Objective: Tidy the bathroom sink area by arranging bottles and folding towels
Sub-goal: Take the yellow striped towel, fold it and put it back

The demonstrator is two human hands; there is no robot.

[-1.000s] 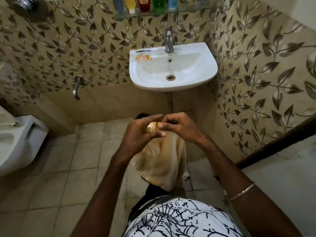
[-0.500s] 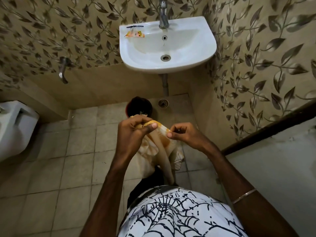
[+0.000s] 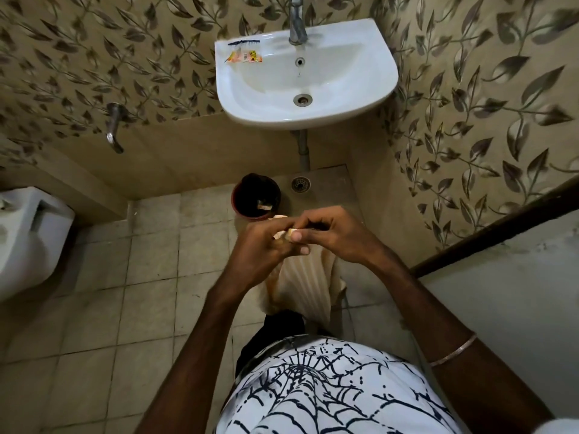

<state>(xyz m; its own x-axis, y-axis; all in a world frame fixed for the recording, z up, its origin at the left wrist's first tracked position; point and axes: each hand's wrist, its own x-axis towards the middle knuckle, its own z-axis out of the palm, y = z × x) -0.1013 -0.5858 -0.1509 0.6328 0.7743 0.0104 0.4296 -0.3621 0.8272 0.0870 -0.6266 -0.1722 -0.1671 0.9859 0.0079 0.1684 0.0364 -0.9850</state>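
The towel (image 3: 302, 283) hangs at the centre of the frame, pinched at its top edge by both hands, which meet above the floor (image 3: 94, 277). The left hand (image 3: 260, 245) and the right hand (image 3: 335, 233) both curl their fingers round the cloth. A bin (image 3: 241, 195) stands just above them, under the sink (image 3: 360, 89) at top centre. A toilet (image 3: 28, 239) shows at the left edge.
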